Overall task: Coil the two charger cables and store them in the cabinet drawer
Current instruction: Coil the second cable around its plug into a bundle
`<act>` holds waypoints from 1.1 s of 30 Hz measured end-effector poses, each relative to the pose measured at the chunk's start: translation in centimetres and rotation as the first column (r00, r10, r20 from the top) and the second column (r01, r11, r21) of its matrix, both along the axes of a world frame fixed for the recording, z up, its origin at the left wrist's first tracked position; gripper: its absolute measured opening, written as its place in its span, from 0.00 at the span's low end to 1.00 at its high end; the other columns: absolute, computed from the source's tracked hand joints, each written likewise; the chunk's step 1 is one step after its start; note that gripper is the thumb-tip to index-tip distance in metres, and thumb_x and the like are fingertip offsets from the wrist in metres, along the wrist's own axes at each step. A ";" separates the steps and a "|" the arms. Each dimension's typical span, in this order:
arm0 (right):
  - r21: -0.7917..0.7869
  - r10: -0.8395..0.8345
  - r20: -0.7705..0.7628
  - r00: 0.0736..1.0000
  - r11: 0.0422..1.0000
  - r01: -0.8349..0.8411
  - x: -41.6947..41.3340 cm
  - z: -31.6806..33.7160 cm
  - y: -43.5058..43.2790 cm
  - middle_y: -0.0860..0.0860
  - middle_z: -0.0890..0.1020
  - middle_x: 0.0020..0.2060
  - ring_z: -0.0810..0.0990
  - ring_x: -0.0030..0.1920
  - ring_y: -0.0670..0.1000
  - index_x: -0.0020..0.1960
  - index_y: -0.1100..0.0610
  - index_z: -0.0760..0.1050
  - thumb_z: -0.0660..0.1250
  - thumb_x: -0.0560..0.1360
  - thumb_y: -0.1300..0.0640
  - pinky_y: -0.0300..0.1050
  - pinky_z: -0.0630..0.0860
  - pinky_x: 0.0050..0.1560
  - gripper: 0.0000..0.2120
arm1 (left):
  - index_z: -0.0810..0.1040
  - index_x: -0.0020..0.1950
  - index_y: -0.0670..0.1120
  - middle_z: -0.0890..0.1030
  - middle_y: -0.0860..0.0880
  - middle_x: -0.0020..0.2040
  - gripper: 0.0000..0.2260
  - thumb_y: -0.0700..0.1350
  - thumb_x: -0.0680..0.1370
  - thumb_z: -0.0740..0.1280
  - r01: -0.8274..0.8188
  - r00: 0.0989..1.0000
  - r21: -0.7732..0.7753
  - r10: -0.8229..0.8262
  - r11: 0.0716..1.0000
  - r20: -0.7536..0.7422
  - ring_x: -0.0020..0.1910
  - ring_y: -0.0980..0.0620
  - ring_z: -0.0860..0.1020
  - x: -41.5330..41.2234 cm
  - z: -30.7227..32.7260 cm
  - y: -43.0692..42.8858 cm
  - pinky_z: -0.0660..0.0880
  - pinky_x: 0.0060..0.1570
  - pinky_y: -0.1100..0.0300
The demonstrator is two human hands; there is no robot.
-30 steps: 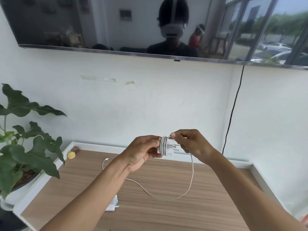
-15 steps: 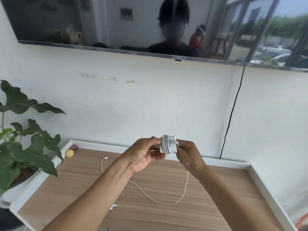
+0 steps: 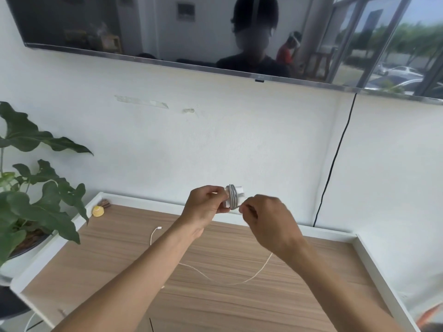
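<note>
A white charger plug (image 3: 234, 194) with several turns of white cable wound round it is held up above the wooden cabinet top (image 3: 230, 300). My left hand (image 3: 206, 206) grips the plug from the left. My right hand (image 3: 268, 224) pinches the cable just below and right of the plug. The loose rest of the white cable (image 3: 230, 281) hangs in a loop onto the wood, and its connector end (image 3: 159, 228) lies near the left. The second charger is hidden behind my left forearm.
A potted plant (image 3: 36, 200) stands at the left edge. A small yellow object (image 3: 98, 210) sits in the back left corner. A white raised rim (image 3: 374, 267) borders the top. A black wire (image 3: 333, 164) runs down the wall from the screen.
My right hand has dropped from above the plug to below and right of it, carrying the cable round the plug. The hanging loop has grown shorter. The view has tilted up slightly.
</note>
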State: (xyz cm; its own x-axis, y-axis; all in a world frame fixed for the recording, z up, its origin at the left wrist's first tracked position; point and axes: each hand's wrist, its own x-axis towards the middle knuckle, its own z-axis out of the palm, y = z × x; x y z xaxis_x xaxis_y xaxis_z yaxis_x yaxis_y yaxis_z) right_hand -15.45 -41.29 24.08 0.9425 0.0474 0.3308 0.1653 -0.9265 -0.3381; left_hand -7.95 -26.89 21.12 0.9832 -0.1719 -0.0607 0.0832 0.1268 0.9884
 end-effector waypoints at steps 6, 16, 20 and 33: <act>-0.205 0.025 -0.010 1.000 0.979 -0.026 -0.3 3.0 -0.9 0.45 0.77 0.44 0.78 0.42 0.54 0.50 0.49 0.78 0.57 0.81 0.49 0.47 0.74 0.44 0.11 | 0.81 0.47 0.41 0.80 0.38 0.41 0.03 0.38 0.75 0.71 0.072 0.993 0.092 -0.081 0.993 0.091 0.38 0.45 0.81 -0.3 0.3 0.7 0.82 0.48 0.50; -0.017 0.110 -0.010 0.994 0.994 -0.110 1.6 3.8 -2.7 0.41 0.78 0.39 0.74 0.37 0.42 0.45 0.47 0.80 0.64 0.78 0.49 0.39 0.68 0.38 0.07 | 0.81 0.49 0.39 0.79 0.37 0.46 0.08 0.40 0.72 0.70 0.313 0.943 0.110 -0.322 0.943 0.085 0.43 0.44 0.79 -1.2 1.6 1.8 0.79 0.40 0.59; 0.296 0.157 -0.023 0.987 0.945 -0.143 2.3 3.3 -3.6 0.41 0.80 0.34 0.72 0.31 0.40 0.41 0.46 0.80 0.68 0.76 0.51 0.30 0.65 0.34 0.06 | 0.80 0.49 0.39 0.80 0.40 0.43 0.05 0.37 0.75 0.68 0.418 0.908 -0.054 -0.416 0.907 0.046 0.41 0.46 0.78 -2.0 2.0 2.0 0.79 0.38 0.58; 0.319 0.059 0.085 0.995 0.944 -0.083 -0.2 -1.0 0.6 0.40 0.73 0.27 0.70 0.29 0.44 0.43 0.54 0.80 0.62 0.79 0.57 0.36 0.65 0.33 0.10 | 0.80 0.43 0.36 0.81 0.41 0.41 0.08 0.36 0.78 0.64 0.107 0.991 -0.245 -0.122 0.964 -0.050 0.39 0.46 0.81 -1.2 4.1 0.6 0.82 0.39 0.59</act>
